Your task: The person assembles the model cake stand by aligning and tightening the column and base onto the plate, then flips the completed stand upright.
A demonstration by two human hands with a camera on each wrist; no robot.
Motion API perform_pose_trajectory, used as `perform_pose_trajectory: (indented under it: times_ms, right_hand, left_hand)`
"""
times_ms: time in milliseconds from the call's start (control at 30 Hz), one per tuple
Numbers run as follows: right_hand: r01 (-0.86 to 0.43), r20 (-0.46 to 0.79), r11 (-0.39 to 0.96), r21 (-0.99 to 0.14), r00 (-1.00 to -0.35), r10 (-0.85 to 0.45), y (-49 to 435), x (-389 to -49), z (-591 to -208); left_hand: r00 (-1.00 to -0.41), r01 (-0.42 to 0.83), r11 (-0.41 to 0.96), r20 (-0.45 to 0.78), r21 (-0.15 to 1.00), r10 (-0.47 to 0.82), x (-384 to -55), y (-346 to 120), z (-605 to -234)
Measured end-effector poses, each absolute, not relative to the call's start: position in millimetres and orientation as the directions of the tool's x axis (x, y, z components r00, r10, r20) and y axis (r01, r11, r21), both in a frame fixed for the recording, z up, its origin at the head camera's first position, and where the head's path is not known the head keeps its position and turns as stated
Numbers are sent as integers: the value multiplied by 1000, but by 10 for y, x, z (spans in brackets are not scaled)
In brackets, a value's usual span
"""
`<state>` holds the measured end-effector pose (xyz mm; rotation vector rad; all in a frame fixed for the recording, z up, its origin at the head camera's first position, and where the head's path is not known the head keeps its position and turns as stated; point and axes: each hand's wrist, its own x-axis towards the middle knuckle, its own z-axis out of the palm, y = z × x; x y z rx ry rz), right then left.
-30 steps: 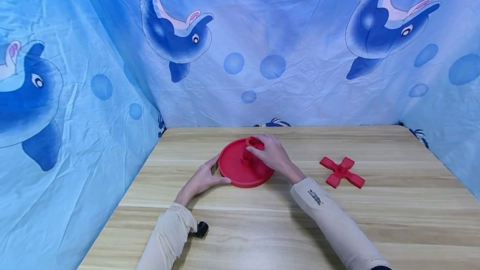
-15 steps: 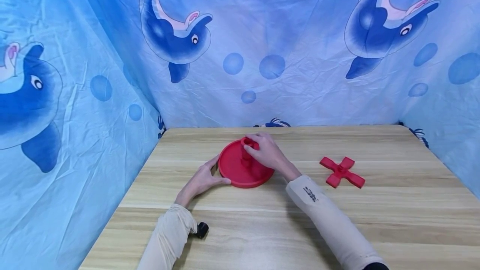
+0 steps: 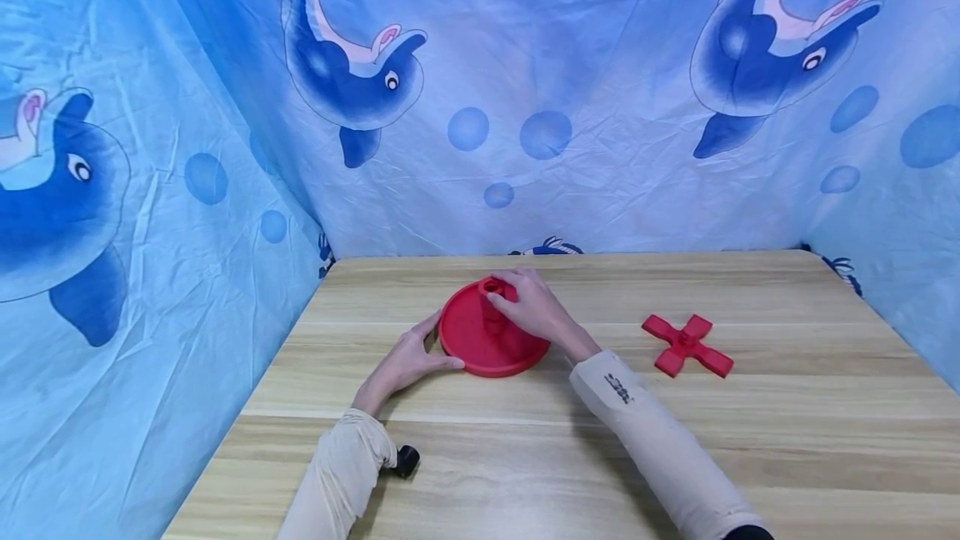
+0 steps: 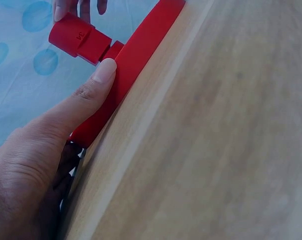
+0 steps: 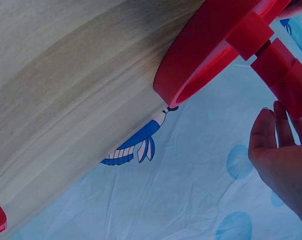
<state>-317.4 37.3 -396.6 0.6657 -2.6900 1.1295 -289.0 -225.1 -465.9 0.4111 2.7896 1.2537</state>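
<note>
A round red tray with a raised rim lies on the table, a short stub standing at its middle. My left hand holds the tray by its near left edge, with the thumb along the rim's outer side. Over the stub, my right hand grips a stepped red tube near its hollow top, fingers on the far side and thumb in front. The tube is marked with small digits. In the right wrist view a narrow dark gap shows between tube and stub, nearly in line.
To the right of the tray lies a red four-armed cross piece with a small knob at its centre. A wooden table carries everything, with a blue dolphin-print curtain behind its back edge. A black object sits at my left sleeve.
My right hand has shifted slightly left with the tube, which now stands more upright over the stub. My left hand and the tray have stayed in place.
</note>
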Motion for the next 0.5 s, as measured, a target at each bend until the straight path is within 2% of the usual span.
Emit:
perform_pose_trajectory:
  times_ms: [267,500]
  right_hand:
    - [-388,303,629,-674,-921,-244,376,-3172,-3964]
    - [-442,317,612,-656,-897,-308,386,-3177,-3958]
  left_hand:
    - [-960,222,623,57,750,274,-2890,-2254,-4661]
    - [-962,213,617,51,758,269,-2903,-2263,-4661]
